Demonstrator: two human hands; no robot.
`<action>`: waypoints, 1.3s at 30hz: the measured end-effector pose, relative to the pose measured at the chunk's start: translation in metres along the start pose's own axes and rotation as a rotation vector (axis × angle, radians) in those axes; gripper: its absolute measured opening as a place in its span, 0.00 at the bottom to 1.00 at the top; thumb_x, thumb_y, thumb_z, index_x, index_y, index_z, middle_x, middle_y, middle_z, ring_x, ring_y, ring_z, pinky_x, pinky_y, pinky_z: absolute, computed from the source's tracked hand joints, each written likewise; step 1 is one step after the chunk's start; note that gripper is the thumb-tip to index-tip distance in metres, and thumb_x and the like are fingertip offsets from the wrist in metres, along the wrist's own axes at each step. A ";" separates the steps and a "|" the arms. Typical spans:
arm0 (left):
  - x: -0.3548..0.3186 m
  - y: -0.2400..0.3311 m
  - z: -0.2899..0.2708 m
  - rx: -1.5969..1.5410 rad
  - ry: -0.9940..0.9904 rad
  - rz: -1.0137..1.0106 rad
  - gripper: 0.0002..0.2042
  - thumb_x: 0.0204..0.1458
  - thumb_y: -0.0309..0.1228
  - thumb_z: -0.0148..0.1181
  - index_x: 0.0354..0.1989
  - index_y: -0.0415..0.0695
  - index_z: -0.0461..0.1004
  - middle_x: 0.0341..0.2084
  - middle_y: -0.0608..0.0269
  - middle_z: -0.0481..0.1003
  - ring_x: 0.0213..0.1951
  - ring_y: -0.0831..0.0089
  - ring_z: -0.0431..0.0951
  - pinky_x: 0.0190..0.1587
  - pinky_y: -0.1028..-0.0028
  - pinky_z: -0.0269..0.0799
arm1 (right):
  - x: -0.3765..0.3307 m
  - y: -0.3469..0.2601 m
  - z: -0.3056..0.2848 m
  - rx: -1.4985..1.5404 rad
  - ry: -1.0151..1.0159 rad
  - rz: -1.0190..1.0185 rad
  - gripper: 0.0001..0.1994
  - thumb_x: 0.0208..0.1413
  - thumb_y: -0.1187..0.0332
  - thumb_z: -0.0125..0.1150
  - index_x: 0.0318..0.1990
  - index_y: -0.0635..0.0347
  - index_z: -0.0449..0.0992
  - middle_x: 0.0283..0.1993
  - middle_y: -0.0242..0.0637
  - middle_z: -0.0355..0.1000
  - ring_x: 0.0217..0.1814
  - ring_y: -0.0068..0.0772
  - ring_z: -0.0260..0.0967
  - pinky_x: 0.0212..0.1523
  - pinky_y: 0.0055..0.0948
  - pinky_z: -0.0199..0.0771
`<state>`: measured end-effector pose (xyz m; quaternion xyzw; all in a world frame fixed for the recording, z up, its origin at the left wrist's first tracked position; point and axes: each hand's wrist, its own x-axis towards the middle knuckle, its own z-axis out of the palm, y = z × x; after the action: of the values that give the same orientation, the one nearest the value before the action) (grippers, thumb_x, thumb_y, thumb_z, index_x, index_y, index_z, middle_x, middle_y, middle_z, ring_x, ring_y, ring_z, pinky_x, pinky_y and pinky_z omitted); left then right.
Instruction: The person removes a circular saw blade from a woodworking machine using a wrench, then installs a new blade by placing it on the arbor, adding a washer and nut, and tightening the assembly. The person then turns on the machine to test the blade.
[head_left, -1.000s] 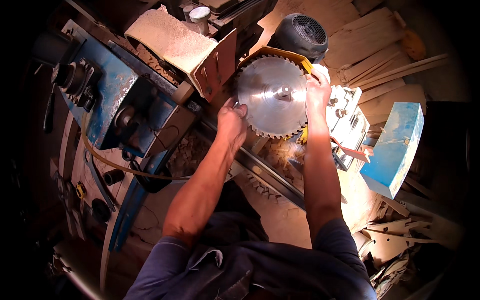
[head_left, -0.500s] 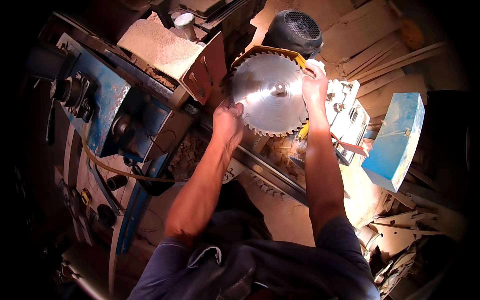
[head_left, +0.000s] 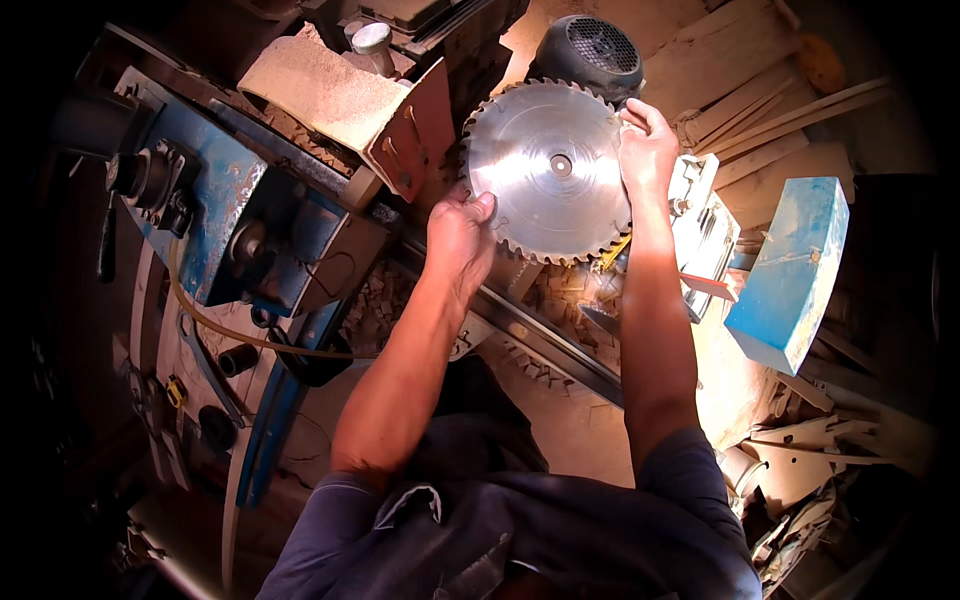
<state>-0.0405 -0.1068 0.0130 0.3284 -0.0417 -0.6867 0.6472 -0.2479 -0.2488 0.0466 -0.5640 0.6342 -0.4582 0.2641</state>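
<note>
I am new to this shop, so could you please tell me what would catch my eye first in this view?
First, the large toothed saw blade at upper centre, shining in the light. The left hand grips its lower left rim and the right hand its right rim. To the left stands a worn blue machine, and a dark motor sits just above the blade.
</note>
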 end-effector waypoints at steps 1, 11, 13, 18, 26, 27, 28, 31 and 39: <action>-0.004 -0.004 0.001 -0.014 0.011 0.012 0.20 0.62 0.16 0.45 0.63 0.28 0.62 0.59 0.44 0.70 0.60 0.56 0.72 0.66 0.59 0.65 | -0.001 -0.003 -0.004 0.004 -0.006 -0.012 0.21 0.53 0.82 0.51 0.55 0.64 0.78 0.51 0.46 0.80 0.54 0.36 0.77 0.57 0.29 0.72; -0.103 0.026 -0.022 0.131 -0.009 0.034 0.14 0.61 0.16 0.52 0.55 0.31 0.71 0.47 0.52 0.79 0.47 0.69 0.80 0.56 0.69 0.73 | -0.150 -0.071 -0.070 0.164 0.026 -0.134 0.18 0.56 0.83 0.56 0.54 0.67 0.76 0.55 0.46 0.76 0.57 0.35 0.75 0.60 0.31 0.71; -0.134 0.032 -0.041 0.171 0.058 0.016 0.15 0.61 0.17 0.52 0.56 0.32 0.71 0.47 0.53 0.80 0.47 0.68 0.80 0.56 0.70 0.73 | -0.182 -0.077 -0.076 0.252 -0.061 -0.016 0.16 0.60 0.83 0.54 0.55 0.70 0.74 0.56 0.46 0.75 0.57 0.35 0.76 0.60 0.29 0.72; -0.182 0.037 -0.096 0.253 0.154 0.005 0.16 0.60 0.18 0.53 0.57 0.32 0.72 0.48 0.53 0.80 0.48 0.67 0.80 0.57 0.69 0.72 | -0.187 -0.036 -0.062 0.322 -0.229 0.188 0.21 0.61 0.81 0.53 0.62 0.74 0.67 0.58 0.50 0.75 0.60 0.34 0.74 0.60 0.29 0.73; -0.219 0.054 -0.135 0.311 0.269 0.027 0.17 0.58 0.14 0.53 0.56 0.30 0.72 0.45 0.53 0.80 0.44 0.70 0.80 0.53 0.72 0.73 | -0.143 0.068 0.031 -0.071 -0.230 0.268 0.27 0.53 0.72 0.64 0.61 0.71 0.69 0.59 0.59 0.72 0.59 0.50 0.74 0.58 0.35 0.74; -0.223 0.057 -0.139 0.317 0.273 0.032 0.17 0.57 0.15 0.54 0.56 0.30 0.72 0.45 0.53 0.80 0.44 0.70 0.80 0.53 0.71 0.74 | -0.138 0.070 0.037 -0.123 -0.239 0.236 0.27 0.51 0.71 0.65 0.60 0.70 0.70 0.57 0.60 0.72 0.58 0.53 0.74 0.58 0.36 0.74; -0.227 0.058 -0.141 0.327 0.273 0.045 0.17 0.57 0.17 0.56 0.55 0.31 0.72 0.44 0.54 0.81 0.43 0.69 0.81 0.51 0.71 0.75 | -0.133 0.072 0.042 -0.174 -0.248 0.203 0.27 0.50 0.69 0.67 0.59 0.69 0.71 0.55 0.60 0.72 0.56 0.55 0.73 0.58 0.38 0.73; -0.236 0.058 -0.146 0.337 0.276 0.080 0.17 0.57 0.23 0.60 0.55 0.34 0.73 0.43 0.56 0.81 0.41 0.68 0.81 0.47 0.70 0.78 | -0.123 0.070 0.054 -0.385 -0.242 0.199 0.27 0.47 0.66 0.70 0.56 0.66 0.74 0.54 0.58 0.71 0.57 0.58 0.71 0.61 0.41 0.70; -0.265 0.066 -0.161 0.337 0.266 0.171 0.17 0.56 0.26 0.64 0.53 0.33 0.73 0.44 0.56 0.80 0.43 0.69 0.80 0.50 0.71 0.75 | -0.113 0.079 0.066 -0.469 -0.189 0.170 0.28 0.42 0.63 0.73 0.55 0.55 0.77 0.63 0.57 0.64 0.68 0.60 0.60 0.69 0.45 0.60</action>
<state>0.0832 0.1845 0.0243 0.5148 -0.0977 -0.5631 0.6390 -0.2036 -0.1641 -0.0721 -0.5948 0.7407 -0.2200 0.2218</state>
